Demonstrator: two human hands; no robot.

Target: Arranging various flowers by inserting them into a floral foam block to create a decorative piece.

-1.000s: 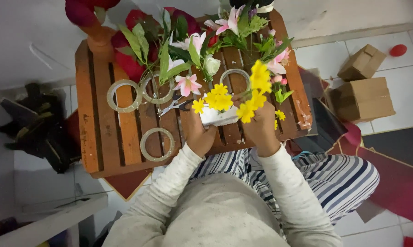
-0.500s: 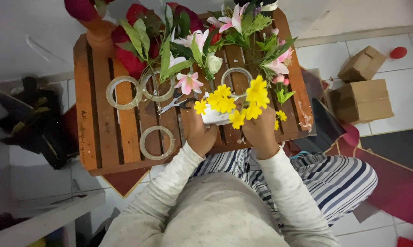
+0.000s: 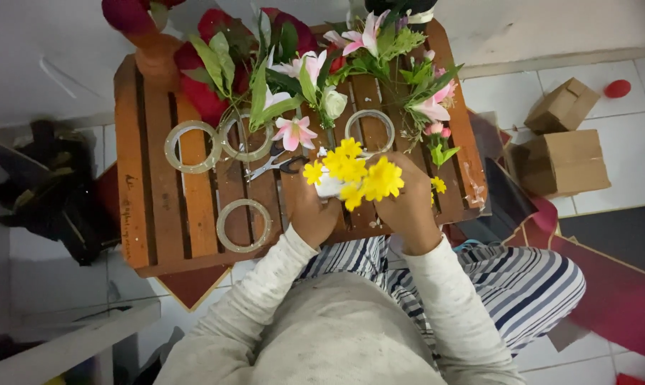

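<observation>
Both hands meet over the near edge of a slatted wooden table [image 3: 194, 235]. The left hand [image 3: 314, 214] and the right hand [image 3: 408, 207] close together around a small bunch of yellow artificial flowers [image 3: 354, 175] with a white base just showing between the palms. The fingers of both hands curl tight on the bunch; the fingertips themselves are hidden by the blooms.

The bunch sits just above the table's front right part, near the person's lap. Just beyond it lies a pair of scissors [image 3: 276, 164], and behind that a clear tape ring [image 3: 369, 128]. Three more tape rings lie to the left: two side by side [image 3: 192, 146] [image 3: 245, 135] and one alone [image 3: 244, 225] near the front edge. Bare slats lie open around that single ring and along the left side.

The far edge is crowded with pink lilies [image 3: 294, 132], green leaves and red blooms [image 3: 201, 93]. Off the table's right edge, two cardboard boxes [image 3: 561, 160] stand on the white tiled floor, well apart from the hands.
</observation>
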